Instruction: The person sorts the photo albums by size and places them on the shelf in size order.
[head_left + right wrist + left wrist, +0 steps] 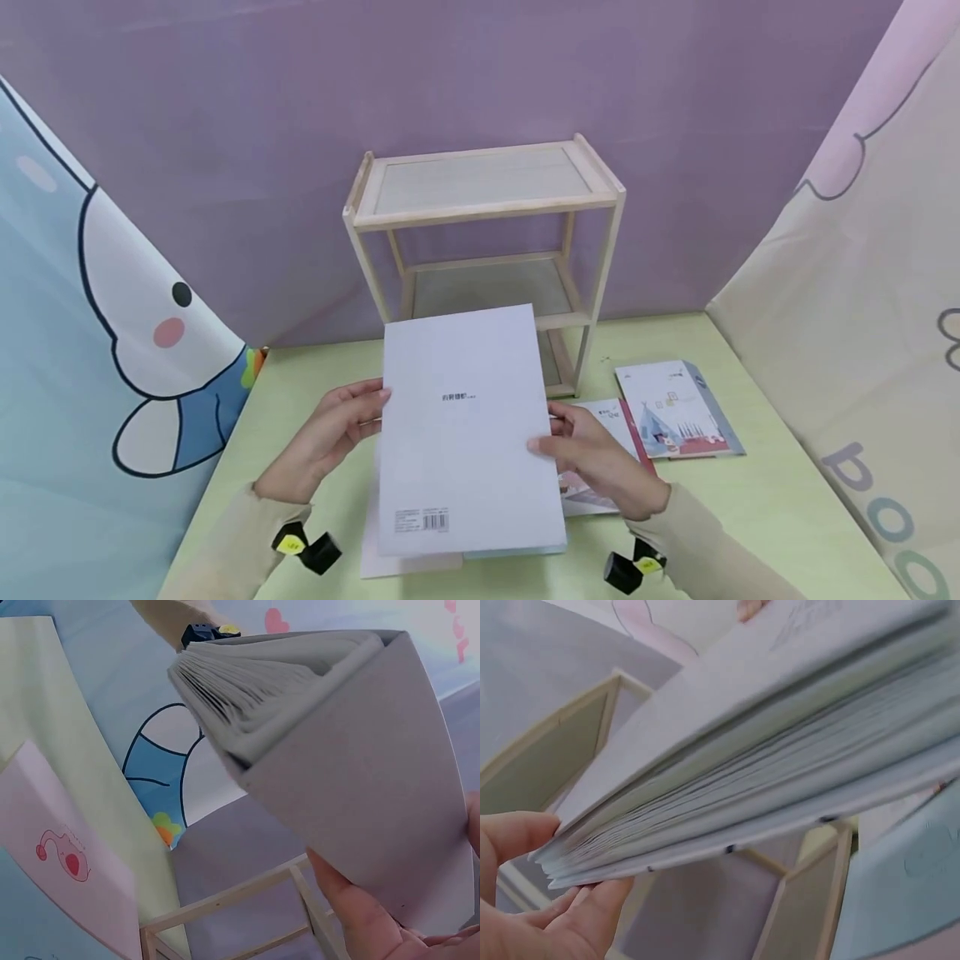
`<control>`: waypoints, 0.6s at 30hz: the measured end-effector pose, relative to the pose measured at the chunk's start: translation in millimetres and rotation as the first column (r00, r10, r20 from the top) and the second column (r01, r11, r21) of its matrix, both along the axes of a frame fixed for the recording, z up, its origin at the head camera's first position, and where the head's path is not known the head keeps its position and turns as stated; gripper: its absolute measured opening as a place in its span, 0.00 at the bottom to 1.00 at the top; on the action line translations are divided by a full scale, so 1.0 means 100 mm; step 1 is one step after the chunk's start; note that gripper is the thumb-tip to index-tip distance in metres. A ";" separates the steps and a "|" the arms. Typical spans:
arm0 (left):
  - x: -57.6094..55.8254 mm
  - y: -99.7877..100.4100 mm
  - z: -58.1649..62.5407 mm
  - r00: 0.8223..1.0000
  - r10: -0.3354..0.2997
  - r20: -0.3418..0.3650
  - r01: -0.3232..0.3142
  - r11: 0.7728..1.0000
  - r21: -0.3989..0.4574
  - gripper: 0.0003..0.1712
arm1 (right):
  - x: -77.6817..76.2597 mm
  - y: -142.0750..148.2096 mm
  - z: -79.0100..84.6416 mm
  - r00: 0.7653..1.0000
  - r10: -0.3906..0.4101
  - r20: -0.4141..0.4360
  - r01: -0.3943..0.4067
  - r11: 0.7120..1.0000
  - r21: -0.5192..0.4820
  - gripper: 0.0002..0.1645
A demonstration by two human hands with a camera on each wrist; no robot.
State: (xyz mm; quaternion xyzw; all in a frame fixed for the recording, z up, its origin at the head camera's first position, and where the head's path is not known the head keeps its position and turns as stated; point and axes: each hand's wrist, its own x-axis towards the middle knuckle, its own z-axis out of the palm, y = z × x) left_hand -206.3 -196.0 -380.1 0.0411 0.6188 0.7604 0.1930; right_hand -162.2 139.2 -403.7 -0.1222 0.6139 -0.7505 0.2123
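Hanging at the left, a blue curtain (150,333) shows a cartoon figure with a pink cheek and reaches the left side of the green table (795,483). Just right of it comes the left hand (330,433), a black camera (321,552) at its wrist, pinching the left edge of the white book (465,450) with the thumb on the upper cover and fingers underneath. This book is in the middle, held up above the near part of the table, barcode toward the near end and a short line of dark print higher up; the left wrist view shows its thick pages. Below it, a pink book (412,567) peeks out at the near left and a strip of a blue book (517,553) at the near right. Beyond, at the far side, stands a pale wooden shelf (480,179) before a purple curtain (225,167), its lower part partly hidden by the white book. The right hand (600,458) pinches the white book's right edge, thumb on top, fingers behind. Partly covered by that hand, a red-edged book (615,425) lies on the table. Farther right rests a tent book (667,417), a grey-blue edge showing along its right side. Rightmost hangs a cream curtain (847,333) with lettering.
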 end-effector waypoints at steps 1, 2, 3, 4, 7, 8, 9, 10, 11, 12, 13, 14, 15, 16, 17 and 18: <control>0.01 0.01 0.02 1.000 -0.006 -0.007 0.006 1.000 0.021 0.09 | 0.01 0.02 0.02 1.000 -0.004 -0.001 0.004 1.000 -0.009 0.39; 0.02 0.03 0.04 1.000 -0.011 -0.016 0.011 0.999 0.041 0.10 | 0.01 0.03 0.03 1.000 -0.007 -0.003 0.006 1.000 -0.019 0.39; 0.02 0.04 0.06 1.000 -0.014 -0.025 0.016 0.998 0.062 0.11 | 0.02 0.05 0.05 1.000 -0.009 -0.007 0.009 1.000 -0.025 0.39; 0.03 0.06 0.09 0.999 -0.017 -0.034 0.020 0.996 0.084 0.12 | 0.02 0.06 0.07 1.000 -0.011 -0.016 0.011 0.999 -0.031 0.39; 0.05 0.10 0.16 0.999 -0.017 -0.049 0.023 0.992 0.123 0.13 | 0.03 0.10 0.13 0.999 -0.031 -0.039 0.030 0.999 -0.034 0.37; 0.05 0.11 0.19 0.999 -0.013 -0.050 0.019 0.992 0.127 0.13 | 0.04 0.11 0.14 0.998 -0.040 -0.042 0.038 0.999 -0.033 0.36; 0.06 0.13 0.21 0.999 -0.011 -0.051 0.018 0.992 0.127 0.13 | 0.04 0.12 0.16 0.998 -0.049 -0.045 0.048 0.998 -0.033 0.34; 0.06 0.14 0.24 0.998 -0.013 -0.054 0.019 0.992 0.124 0.13 | 0.04 0.13 0.18 0.997 -0.059 -0.051 0.058 0.998 -0.032 0.33; 0.05 0.16 0.26 0.998 -0.017 -0.062 0.024 0.993 0.116 0.15 | 0.04 0.15 0.20 0.996 -0.069 -0.056 0.067 0.997 -0.031 0.32; 0.04 0.17 0.28 0.997 -0.021 -0.068 0.028 0.994 0.106 0.17 | 0.04 0.16 0.22 0.995 -0.075 -0.067 0.074 0.997 -0.029 0.32; 0.04 0.18 0.31 0.997 -0.025 -0.074 0.032 0.995 0.095 0.20 | 0.04 0.17 0.25 0.994 -0.080 -0.078 0.078 0.997 -0.030 0.32; 0.03 0.19 0.33 0.996 -0.032 -0.081 0.038 0.996 0.081 0.23 | 0.04 0.18 0.27 0.993 -0.084 -0.088 0.081 0.996 -0.029 0.32; 0.02 0.21 0.35 0.995 -0.040 -0.088 0.046 0.997 0.069 0.26 | 0.03 0.19 0.30 0.991 -0.086 -0.102 0.084 0.996 -0.028 0.32; 0.01 0.22 0.38 0.995 -0.046 -0.091 0.051 0.997 0.057 0.29 | 0.02 0.20 0.32 0.990 -0.087 -0.112 0.085 0.996 -0.024 0.33; 0.01 0.23 0.40 0.994 -0.050 -0.093 0.054 0.998 0.044 0.30 | 0.01 0.21 0.35 0.989 -0.090 -0.120 0.089 0.996 -0.015 0.33; 0.00 0.23 0.42 0.995 -0.051 -0.091 0.054 0.998 0.031 0.31 | 0.00 0.22 0.38 0.988 -0.091 -0.126 0.091 0.996 -0.006 0.34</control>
